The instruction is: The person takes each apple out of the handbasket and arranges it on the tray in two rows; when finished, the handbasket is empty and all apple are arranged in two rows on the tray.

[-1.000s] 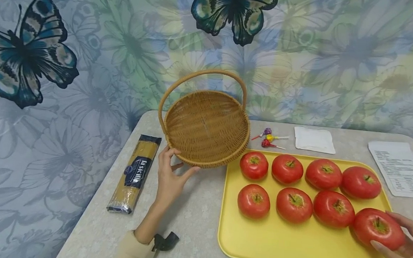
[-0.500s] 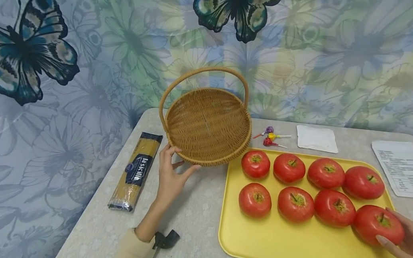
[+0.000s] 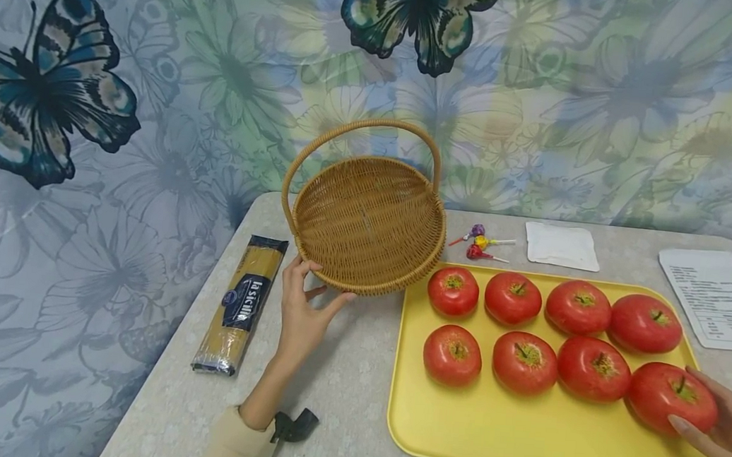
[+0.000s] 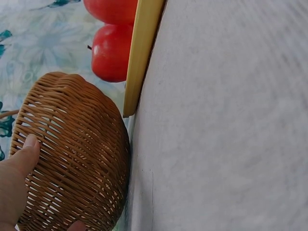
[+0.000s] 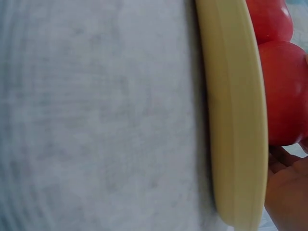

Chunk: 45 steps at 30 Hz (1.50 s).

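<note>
My left hand holds the near left rim of a round wicker basket with an arched handle. The basket is tilted, its bare inside facing me. In the left wrist view, my thumb presses on the basket's woven outer wall. At the right, my right hand grips a red apple from its right side, fingers behind and thumb in front. That apple sits at the right end of the near row on a yellow tray. Several more apples stand there in two rows.
A pack of spaghetti lies left of my left arm. Behind the tray are three lollipops, a white packet and a printed sheet. A dark strap hangs at my left cuff. A patterned cloth backs the table.
The head view has shifted slightly. My right hand and its apple have moved a little left and away from me. My left hand and the basket keep their place.
</note>
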Motion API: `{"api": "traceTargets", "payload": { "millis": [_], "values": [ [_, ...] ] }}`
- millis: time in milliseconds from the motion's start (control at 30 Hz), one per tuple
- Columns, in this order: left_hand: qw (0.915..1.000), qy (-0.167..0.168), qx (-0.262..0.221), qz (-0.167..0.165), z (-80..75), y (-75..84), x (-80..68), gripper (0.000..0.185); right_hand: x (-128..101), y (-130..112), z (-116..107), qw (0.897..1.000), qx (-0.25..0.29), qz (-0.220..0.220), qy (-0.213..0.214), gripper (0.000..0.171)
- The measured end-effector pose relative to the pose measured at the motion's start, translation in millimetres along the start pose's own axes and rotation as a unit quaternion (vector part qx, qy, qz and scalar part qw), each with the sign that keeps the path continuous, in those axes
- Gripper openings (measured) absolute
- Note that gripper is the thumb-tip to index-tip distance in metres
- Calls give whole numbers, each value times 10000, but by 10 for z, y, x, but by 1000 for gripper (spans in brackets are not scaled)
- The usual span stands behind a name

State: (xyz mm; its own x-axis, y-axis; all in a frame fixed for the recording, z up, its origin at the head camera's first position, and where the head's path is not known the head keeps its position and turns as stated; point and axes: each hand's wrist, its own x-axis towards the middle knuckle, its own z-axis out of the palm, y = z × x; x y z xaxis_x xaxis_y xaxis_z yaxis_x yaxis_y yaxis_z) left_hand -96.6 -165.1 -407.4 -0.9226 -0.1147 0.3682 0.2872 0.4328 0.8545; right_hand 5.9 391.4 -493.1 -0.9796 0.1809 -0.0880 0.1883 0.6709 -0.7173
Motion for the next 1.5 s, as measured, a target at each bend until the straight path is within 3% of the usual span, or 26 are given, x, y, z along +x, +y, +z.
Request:
{"api": "traceTargets", "payload": {
  "millis": [167,367,567,833,1100,1367,1500],
  "values": [
    [10000,-11,-13,13,1,3,4,63,-25,-88,-21,10000,-27,24,-89,82],
    [10000,-14,-23,12,0,5,5,62,-71,-112,-32,9987,352,-328,138,82],
    [10000,0,21,12,-7,3,13,63,-71,-87,-22,9993,326,-156,56,81],
    [10000,42,14,-12,-18,2,8,65,-74,-66,-23,9956,699,-593,172,81],
    [9999,32,59,-99,-28,24,19,67,-90,-104,-12,9979,528,-252,272,81],
    [9999,-22,135,-34,-39,31,51,67,-104,-58,-24,9931,916,-687,247,81],
    [9998,-59,158,-84,-25,1,63,67,-154,-74,-16,9944,743,-686,321,80]
  ]
}}
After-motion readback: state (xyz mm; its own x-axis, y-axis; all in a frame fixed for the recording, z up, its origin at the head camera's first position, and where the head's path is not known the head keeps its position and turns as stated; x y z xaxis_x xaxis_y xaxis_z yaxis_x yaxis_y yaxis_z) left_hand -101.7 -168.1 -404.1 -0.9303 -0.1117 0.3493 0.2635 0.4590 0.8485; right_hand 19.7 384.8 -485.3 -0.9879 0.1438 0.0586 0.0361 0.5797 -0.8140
